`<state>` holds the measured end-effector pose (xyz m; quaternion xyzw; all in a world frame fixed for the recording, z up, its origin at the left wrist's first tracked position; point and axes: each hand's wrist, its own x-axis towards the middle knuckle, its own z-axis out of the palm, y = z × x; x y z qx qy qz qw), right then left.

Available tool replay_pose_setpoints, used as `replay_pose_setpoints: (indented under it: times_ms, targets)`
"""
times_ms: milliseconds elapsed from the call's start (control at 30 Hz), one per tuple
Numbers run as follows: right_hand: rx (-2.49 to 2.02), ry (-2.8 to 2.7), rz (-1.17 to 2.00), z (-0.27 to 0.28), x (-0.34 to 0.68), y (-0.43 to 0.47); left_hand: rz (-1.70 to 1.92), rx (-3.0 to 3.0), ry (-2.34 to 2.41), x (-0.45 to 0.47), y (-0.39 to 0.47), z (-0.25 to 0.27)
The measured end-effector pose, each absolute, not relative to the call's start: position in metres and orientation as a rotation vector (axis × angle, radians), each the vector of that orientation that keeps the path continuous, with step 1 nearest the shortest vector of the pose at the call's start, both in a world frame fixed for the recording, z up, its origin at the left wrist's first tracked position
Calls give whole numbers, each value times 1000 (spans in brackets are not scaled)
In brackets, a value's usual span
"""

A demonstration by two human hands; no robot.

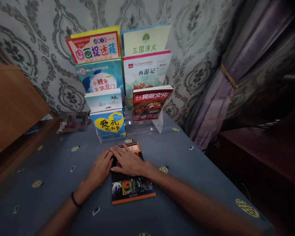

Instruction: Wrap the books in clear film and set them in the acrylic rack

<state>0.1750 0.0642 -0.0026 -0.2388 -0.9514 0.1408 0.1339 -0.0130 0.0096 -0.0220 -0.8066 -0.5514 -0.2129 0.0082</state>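
Observation:
A book (pixel 133 188) with a black cover, orange bands and animal photos lies flat on the patterned cloth. My right hand (pixel 127 160) rests palm down across its upper half, fingers stretched out, covering part of the title. At the book's left edge is my left hand (pixel 102 165), its fingers extended and its fingertips meeting those of my right hand. A dark band (pixel 75 199) circles my left wrist. Neither hand is wrapped round anything.
Beyond the book stands a clear tiered rack (pixel 158 124) with several books in two columns, including a blue one with a yellow heart (pixel 108 124) and a red-topped one (pixel 149 104). A wooden board (pixel 13 101) stands left; a purple curtain (pixel 211 108) hangs right.

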Motion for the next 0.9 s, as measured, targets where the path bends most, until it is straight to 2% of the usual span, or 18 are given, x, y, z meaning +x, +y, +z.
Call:
replay_pose_setpoints:
  times_ms: [200,600,900]
  targets:
    - [-752,-2738,514,7,179,58,-501,-2516,-1577,-18,22,-26]
    - [-761,-2657,777,7,188,61,-738,-2340,-1287,-32,43,-62]
    - [-853,-2675,739,2,187,64,-753,-2305,-1283,-36,46,-83]
